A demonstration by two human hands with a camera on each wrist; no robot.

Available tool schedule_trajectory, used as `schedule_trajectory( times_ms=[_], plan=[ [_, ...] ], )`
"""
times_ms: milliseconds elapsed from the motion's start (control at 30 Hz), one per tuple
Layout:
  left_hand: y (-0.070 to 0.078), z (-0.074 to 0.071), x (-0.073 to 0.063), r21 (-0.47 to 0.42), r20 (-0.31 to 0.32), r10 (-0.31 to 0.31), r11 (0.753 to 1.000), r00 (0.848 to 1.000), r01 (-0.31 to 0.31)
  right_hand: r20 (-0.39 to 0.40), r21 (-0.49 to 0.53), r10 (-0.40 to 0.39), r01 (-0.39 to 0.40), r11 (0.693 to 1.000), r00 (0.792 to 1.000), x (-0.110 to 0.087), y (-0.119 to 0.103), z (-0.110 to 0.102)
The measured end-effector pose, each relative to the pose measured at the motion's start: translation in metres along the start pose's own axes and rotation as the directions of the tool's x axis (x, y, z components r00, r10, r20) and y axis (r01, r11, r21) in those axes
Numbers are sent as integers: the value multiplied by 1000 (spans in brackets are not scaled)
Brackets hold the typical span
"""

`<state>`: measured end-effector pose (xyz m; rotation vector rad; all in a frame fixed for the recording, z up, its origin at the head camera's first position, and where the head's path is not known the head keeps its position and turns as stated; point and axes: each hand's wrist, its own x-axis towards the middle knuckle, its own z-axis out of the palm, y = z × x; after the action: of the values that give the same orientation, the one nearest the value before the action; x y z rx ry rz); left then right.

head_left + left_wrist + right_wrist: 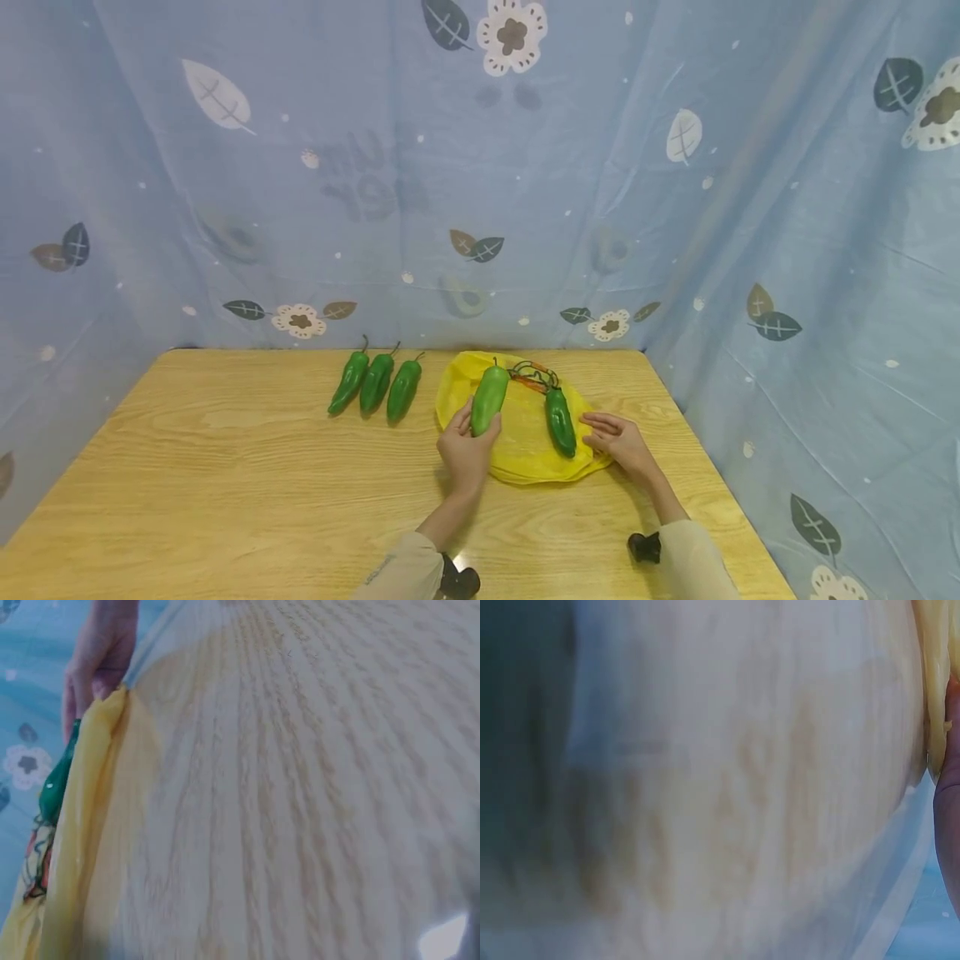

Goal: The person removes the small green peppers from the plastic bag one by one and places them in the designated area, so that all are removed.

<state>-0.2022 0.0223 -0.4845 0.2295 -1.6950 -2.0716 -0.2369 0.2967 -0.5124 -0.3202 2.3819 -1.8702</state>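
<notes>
In the head view, my left hand (467, 454) grips a light green pepper (490, 398) between thumb and fingers, stem upward, over a yellow plastic bag (517, 458). On the bag lies a dark green pepper (560, 422). Beyond it is a tangle of thin orange-red peppers with dark curly stems (534, 377). My right hand (621, 443) is at the bag's right edge; the left wrist view shows this hand (103, 656) pinching the raised yellow rim (105, 712). Only part of a right finger (949, 817) shows beside the bag in the right wrist view.
Three dark green peppers lie side by side left of the bag: a left one (349, 382), a middle one (377, 384) and a right one (405, 390). The wooden table (247, 467) ends against a blue patterned curtain (390, 192) behind and at the sides.
</notes>
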Motion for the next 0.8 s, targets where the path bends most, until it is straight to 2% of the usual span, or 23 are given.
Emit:
schedule_trajectory(
  times_ms=[67,133,300,367,600,800],
  plan=[
    [4,-4,0,-19,-16,-5,1000,1000,5,2,-2,-6,6,1000,1000,-1,-1,0],
    [17,-8,-3,-20,-31,-11,1000,999,11,-1,-2,-8,8,1000,1000,-2,-2,1],
    [22,-21,-5,-38,-53,-21,999,998,19,-3,-1,5,-5,1000,1000,-3,-4,2],
    [12,-27,-3,-45,-55,-20,999,998,18,-1,0,13,-13,1000,1000,-3,-4,2],
    [19,-50,0,-26,-65,-48,999,997,46,-15,-2,14,-14,1000,1000,-3,-1,2],
    [25,-75,4,0,-34,-85,996,996,85,-19,-2,-6,6,1000,1000,-2,1,2]
  ],
)
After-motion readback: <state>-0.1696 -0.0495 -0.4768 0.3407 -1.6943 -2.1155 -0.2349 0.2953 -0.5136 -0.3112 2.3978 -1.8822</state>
